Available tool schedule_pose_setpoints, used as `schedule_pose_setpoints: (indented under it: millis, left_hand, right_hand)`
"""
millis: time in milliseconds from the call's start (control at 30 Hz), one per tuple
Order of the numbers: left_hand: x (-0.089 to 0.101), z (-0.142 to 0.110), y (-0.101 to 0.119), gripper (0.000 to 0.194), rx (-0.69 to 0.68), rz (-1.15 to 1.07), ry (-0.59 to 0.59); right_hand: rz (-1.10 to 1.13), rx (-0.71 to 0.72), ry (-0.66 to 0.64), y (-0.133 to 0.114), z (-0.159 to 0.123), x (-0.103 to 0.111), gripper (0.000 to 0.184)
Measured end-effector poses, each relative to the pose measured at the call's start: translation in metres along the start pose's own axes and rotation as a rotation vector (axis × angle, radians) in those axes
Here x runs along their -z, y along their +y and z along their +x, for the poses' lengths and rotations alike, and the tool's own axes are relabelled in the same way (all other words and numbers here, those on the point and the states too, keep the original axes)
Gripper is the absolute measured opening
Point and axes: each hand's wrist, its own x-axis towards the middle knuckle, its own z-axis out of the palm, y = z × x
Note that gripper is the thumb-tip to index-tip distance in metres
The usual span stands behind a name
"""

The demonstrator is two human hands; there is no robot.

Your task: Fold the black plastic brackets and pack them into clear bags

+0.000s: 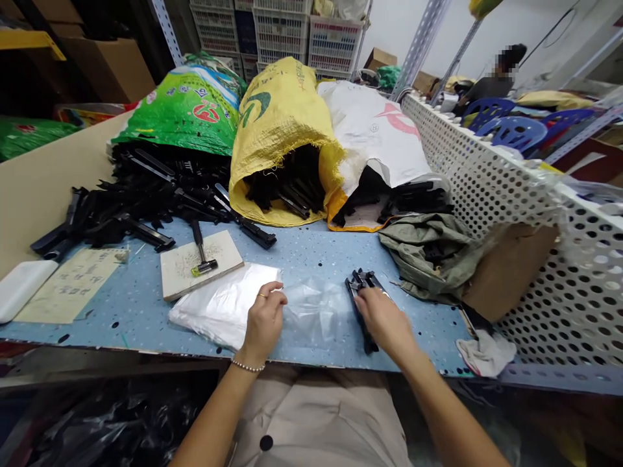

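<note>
My left hand (265,318), wearing a ring and a beaded bracelet, is closed in a pinch at the left edge of a clear plastic bag (314,311). That bag lies flat on the blue table. Under and beside the same hand is a stack of white plastic bags (219,301). My right hand (384,318) is closed over long black plastic parts (363,279), lying side by side right of the clear bag. The palm hides their middle, and how many there are I cannot tell.
Green (180,110), yellow (285,123) and white sacks (374,130) spill black parts (146,188) at the back. A small hammer (204,266) rests on a board (226,250). Handwritten paper (73,282) lies left. A perforated white panel (516,201) and grey-green cloth (428,253) border the right.
</note>
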Motion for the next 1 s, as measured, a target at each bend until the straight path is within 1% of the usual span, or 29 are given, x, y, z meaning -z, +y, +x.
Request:
schedule_pose_setpoints:
  millis: [33, 67, 100, 133, 167, 200, 233, 300, 367, 400, 467, 533, 567, 633, 667, 733, 767, 800, 833, 867, 900, 933, 967, 1000]
  left_hand:
    - [-0.001, 0.0, -0.001, 0.025, -0.025, 0.056, -0.069]
    - [-0.003, 0.0, -0.003, 0.028, -0.031, 0.09, -0.134]
    - [-0.005, 0.0, -0.004, 0.03, -0.027, 0.109, -0.188]
    - [-0.008, 0.001, -0.005, 0.031, -0.016, 0.117, -0.226]
    - [-0.011, 0.002, -0.005, 0.033, -0.003, 0.119, -0.253]
    - [-0.015, 0.003, -0.005, 0.035, 0.012, 0.118, -0.27]
    - [-0.019, 0.004, -0.004, 0.038, 0.023, 0.116, -0.278]
    - [-0.027, 0.007, 0.0, 0.043, 0.031, 0.097, -0.285]
    - [-0.035, 0.009, 0.007, 0.046, 0.015, 0.041, -0.292]
    - [-0.038, 0.011, 0.01, 0.048, -0.002, 0.0, -0.294]
    - [-0.042, 0.012, 0.016, 0.055, -0.046, -0.076, -0.285]
    - [-0.04, 0.011, 0.02, 0.062, -0.089, -0.121, -0.265]
    - [-0.038, 0.009, 0.021, 0.064, -0.11, -0.127, -0.264]
    - [-0.033, 0.001, 0.026, 0.066, -0.174, -0.122, -0.32]
    - [-0.031, -0.005, 0.03, 0.068, -0.225, -0.123, -0.384]
    - [-0.028, -0.017, 0.039, 0.071, -0.32, -0.145, -0.536]
    - [-0.026, -0.022, 0.045, 0.072, -0.332, -0.166, -0.603]
    - [-0.021, -0.027, 0.051, 0.071, -0.312, -0.187, -0.643]
    - [-0.013, -0.031, 0.057, 0.067, -0.268, -0.206, -0.644]
    - [0.0, -0.034, 0.061, 0.059, -0.204, -0.215, -0.617]
    - [0.018, -0.038, 0.064, 0.048, -0.127, -0.211, -0.572]
    - [0.042, -0.044, 0.064, 0.036, -0.048, -0.195, -0.526]
    - [0.071, -0.051, 0.062, 0.023, 0.038, -0.167, -0.501]
    - [0.103, -0.061, 0.056, 0.016, 0.134, -0.121, -0.492]
  right_hand:
    - [-0.19, -0.039, 0.007, 0.01, -0.005, 0.004, 0.021]
    - [-0.322, -0.073, -0.014, 0.02, -0.01, 0.005, 0.019]
    - [-0.393, -0.1, -0.045, 0.028, -0.014, 0.006, 0.017]
    - [-0.394, -0.12, -0.078, 0.035, -0.016, 0.006, 0.016]
    - [-0.325, -0.14, -0.103, 0.041, -0.019, 0.006, 0.018]
    - [-0.186, -0.16, -0.119, 0.045, -0.021, 0.008, 0.02]
    - [0.017, -0.177, -0.13, 0.047, -0.024, 0.012, 0.022]
    - [0.535, -0.191, -0.181, 0.046, -0.035, 0.021, 0.027]
    - [1.006, -0.207, -0.298, 0.037, -0.051, 0.029, 0.035]
    - [1.174, -0.227, -0.38, 0.031, -0.059, 0.029, 0.038]
    - [1.388, -0.291, -0.539, 0.016, -0.071, 0.022, 0.037]
    - [1.531, -0.348, -0.625, 0.003, -0.071, 0.007, 0.038]
    - [1.571, -0.365, -0.646, -0.002, -0.066, -0.001, 0.04]
    - [1.549, -0.374, -0.624, -0.008, -0.053, -0.014, 0.044]
    - [1.473, -0.353, -0.561, -0.011, -0.046, -0.02, 0.042]
    - [1.211, -0.26, -0.316, -0.019, -0.036, -0.026, 0.032]
    - [1.056, -0.198, -0.18, -0.026, -0.034, -0.028, 0.026]
    - [0.918, -0.128, -0.079, -0.034, -0.033, -0.028, 0.024]
    - [0.82, -0.047, -0.046, -0.042, -0.035, -0.028, 0.026]
    - [0.772, 0.045, -0.089, -0.05, -0.037, -0.026, 0.031]
    - [0.76, 0.147, -0.198, -0.055, -0.04, -0.023, 0.034]
    - [0.758, 0.247, -0.329, -0.058, -0.041, -0.019, 0.036]
    - [0.744, 0.324, -0.424, -0.056, -0.041, -0.014, 0.035]
    - [0.702, 0.356, -0.441, -0.05, -0.038, -0.008, 0.033]
